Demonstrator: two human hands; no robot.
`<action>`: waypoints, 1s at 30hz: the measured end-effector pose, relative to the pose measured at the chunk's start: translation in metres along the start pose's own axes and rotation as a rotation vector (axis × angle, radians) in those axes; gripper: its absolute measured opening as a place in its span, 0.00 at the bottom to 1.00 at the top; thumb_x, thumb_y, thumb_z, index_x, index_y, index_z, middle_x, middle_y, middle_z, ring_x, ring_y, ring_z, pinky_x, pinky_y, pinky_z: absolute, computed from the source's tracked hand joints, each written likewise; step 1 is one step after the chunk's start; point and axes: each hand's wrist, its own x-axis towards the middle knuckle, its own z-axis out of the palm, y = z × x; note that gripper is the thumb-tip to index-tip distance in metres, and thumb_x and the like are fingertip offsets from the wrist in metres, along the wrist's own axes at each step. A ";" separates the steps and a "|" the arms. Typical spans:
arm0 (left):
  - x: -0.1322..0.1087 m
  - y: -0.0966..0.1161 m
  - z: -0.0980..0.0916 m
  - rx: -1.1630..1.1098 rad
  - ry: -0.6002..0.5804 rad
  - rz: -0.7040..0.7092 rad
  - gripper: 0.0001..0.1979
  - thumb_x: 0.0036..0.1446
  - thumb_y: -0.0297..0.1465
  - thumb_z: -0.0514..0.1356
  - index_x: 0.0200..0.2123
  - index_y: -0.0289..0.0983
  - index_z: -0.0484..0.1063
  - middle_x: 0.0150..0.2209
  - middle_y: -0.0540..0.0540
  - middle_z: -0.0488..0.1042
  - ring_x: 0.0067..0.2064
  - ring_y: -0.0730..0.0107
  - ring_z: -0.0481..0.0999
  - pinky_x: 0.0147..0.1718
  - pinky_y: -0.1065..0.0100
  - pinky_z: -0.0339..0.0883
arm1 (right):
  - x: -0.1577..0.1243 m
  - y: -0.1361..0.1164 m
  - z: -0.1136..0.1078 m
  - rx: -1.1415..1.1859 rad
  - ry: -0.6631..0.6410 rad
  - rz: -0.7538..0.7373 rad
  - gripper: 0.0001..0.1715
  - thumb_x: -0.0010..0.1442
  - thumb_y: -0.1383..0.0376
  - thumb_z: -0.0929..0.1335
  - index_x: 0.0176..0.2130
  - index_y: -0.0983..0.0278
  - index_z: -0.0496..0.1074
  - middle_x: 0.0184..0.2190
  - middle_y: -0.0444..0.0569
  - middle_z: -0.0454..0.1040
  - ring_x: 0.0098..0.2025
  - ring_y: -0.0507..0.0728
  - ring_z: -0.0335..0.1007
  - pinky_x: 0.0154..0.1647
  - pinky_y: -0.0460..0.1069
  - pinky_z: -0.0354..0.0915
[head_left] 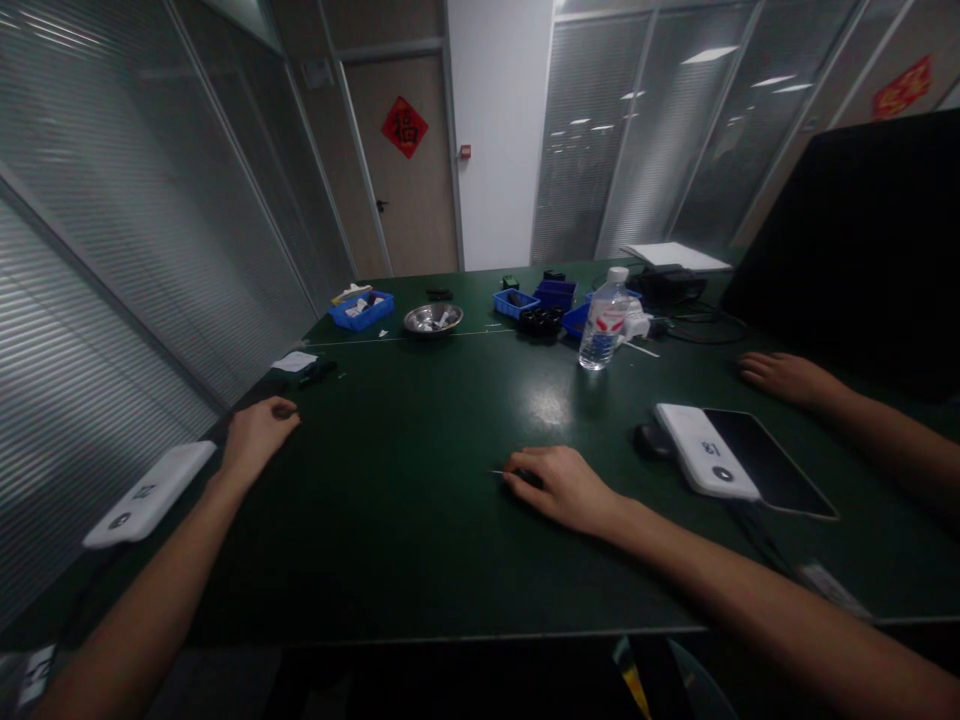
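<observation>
My left hand (259,432) hovers over the left side of the green table (420,430), its thumb and fingertips curled together; whatever they hold, if anything, is too small to tell. Near the table's middle, my right hand (559,487) has its fingers closed round a small dark item with a thin pale tip (498,471) that points left. A white power bank (150,495) lies beside my left forearm. Another white power bank (705,450) rests against a dark tablet (772,462) to the right of my right hand, next to a black mouse (652,441).
A water bottle (602,325) stands beyond my right hand. Farther back are a metal bowl (433,319), blue trays (363,312) and cables. Another person's hand (787,377) rests at the right by a large black monitor (862,250).
</observation>
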 end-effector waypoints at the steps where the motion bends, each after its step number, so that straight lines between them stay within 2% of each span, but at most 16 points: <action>1: 0.000 0.000 0.000 0.003 -0.004 0.006 0.19 0.59 0.44 0.59 0.48 0.40 0.78 0.48 0.41 0.81 0.49 0.50 0.79 0.48 0.57 0.70 | 0.000 0.000 0.000 0.000 0.002 0.002 0.15 0.73 0.59 0.62 0.46 0.61 0.76 0.37 0.48 0.76 0.35 0.53 0.71 0.36 0.48 0.61; 7: -0.003 0.005 -0.005 0.012 0.001 -0.005 0.21 0.61 0.45 0.58 0.50 0.41 0.78 0.50 0.40 0.80 0.49 0.49 0.79 0.47 0.57 0.70 | 0.000 0.001 0.000 0.001 -0.009 0.010 0.16 0.73 0.58 0.62 0.46 0.61 0.76 0.37 0.48 0.77 0.34 0.53 0.72 0.36 0.48 0.61; 14: -0.005 0.010 -0.007 0.022 -0.020 -0.044 0.22 0.62 0.48 0.56 0.51 0.44 0.78 0.44 0.41 0.81 0.43 0.49 0.80 0.40 0.58 0.70 | 0.000 0.001 0.000 0.004 -0.007 0.005 0.16 0.73 0.58 0.62 0.47 0.61 0.76 0.37 0.48 0.76 0.34 0.53 0.71 0.37 0.47 0.62; 19: -0.006 0.013 -0.006 -0.010 0.002 -0.029 0.20 0.61 0.46 0.57 0.49 0.42 0.79 0.43 0.42 0.82 0.43 0.51 0.80 0.42 0.58 0.70 | 0.000 0.000 0.000 -0.005 -0.012 0.006 0.15 0.73 0.59 0.63 0.47 0.61 0.76 0.37 0.48 0.76 0.35 0.54 0.72 0.36 0.47 0.62; 25: 0.003 0.001 -0.003 -0.100 -0.032 -0.063 0.19 0.59 0.43 0.61 0.48 0.41 0.81 0.44 0.43 0.83 0.43 0.53 0.81 0.44 0.60 0.72 | 0.000 0.002 0.001 -0.006 -0.008 0.001 0.15 0.73 0.59 0.63 0.47 0.61 0.76 0.37 0.48 0.76 0.35 0.54 0.72 0.37 0.48 0.62; 30: 0.011 -0.010 0.000 -0.102 -0.077 -0.104 0.19 0.57 0.44 0.62 0.47 0.41 0.82 0.43 0.42 0.83 0.40 0.54 0.81 0.41 0.59 0.73 | -0.001 0.003 0.001 -0.005 -0.004 -0.004 0.15 0.73 0.58 0.62 0.47 0.61 0.76 0.38 0.48 0.76 0.34 0.53 0.71 0.37 0.47 0.62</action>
